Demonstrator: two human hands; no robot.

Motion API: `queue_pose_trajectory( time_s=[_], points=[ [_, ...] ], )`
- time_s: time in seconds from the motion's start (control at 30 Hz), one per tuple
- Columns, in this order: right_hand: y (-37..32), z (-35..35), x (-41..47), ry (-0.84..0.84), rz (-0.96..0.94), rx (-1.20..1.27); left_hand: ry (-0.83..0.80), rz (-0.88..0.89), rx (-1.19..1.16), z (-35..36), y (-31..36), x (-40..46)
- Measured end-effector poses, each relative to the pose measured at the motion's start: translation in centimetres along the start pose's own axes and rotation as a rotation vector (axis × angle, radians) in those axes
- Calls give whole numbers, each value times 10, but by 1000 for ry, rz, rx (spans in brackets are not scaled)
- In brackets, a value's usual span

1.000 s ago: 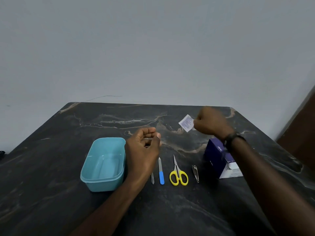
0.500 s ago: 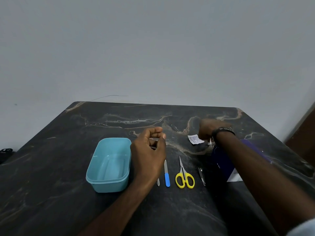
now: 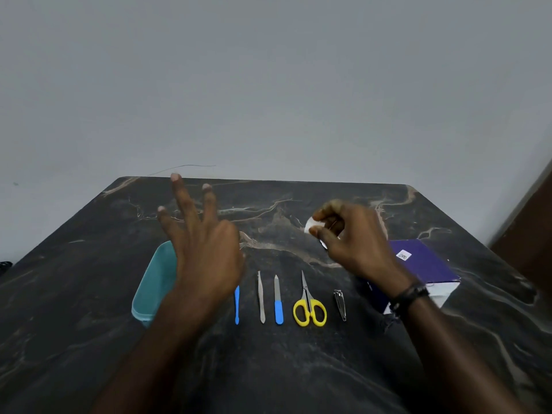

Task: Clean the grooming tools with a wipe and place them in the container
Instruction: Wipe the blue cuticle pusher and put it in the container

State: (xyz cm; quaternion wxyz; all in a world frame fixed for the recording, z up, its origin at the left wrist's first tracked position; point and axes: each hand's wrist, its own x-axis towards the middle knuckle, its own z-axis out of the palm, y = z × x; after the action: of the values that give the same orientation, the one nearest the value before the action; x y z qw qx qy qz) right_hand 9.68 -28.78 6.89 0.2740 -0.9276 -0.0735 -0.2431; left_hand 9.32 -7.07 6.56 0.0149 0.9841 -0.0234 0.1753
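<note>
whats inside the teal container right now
Nothing shows in the visible left part of the teal container: only bare bottom and wall. The left hand, fingers spread, hovers in front and covers its right part, so that portion cannot be checked.

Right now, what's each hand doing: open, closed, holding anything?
Left hand: open, fingers spread, holding nothing, raised in front of the teal container.
Right hand: fingers curled, pinching a small white wipe.

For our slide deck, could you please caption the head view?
Right hand pinching a white wipe, left hand spread open above five grooming tools beside a teal container.
</note>
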Motion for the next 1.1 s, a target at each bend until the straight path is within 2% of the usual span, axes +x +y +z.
queue_pose_trajectory(
  time_s=[0.07,0.23,0.53,0.67,0.8,0.93,1.0,1.1],
  points=[
    [6,8,-7,10,-29,70,-132,26,128,5,1,0],
    [11,18,-14,82,-105,168,-195,142,324,18,12,-9],
    [14,22,-20,123,-97,194,-153,184,390,25,22,-12],
    [15,22,-22,159,-71,245,-75,129,365,21,25,-16],
    [15,22,-23,127,-10,350,202,55,126,8,28,-15],
    [12,23,-25,102,85,576,581,231,-364,12,31,-13],
    [9,22,-26,84,132,704,654,300,-633,16,35,-16],
    [6,22,-26,41,182,839,604,293,-959,20,41,-19]
  ],
)
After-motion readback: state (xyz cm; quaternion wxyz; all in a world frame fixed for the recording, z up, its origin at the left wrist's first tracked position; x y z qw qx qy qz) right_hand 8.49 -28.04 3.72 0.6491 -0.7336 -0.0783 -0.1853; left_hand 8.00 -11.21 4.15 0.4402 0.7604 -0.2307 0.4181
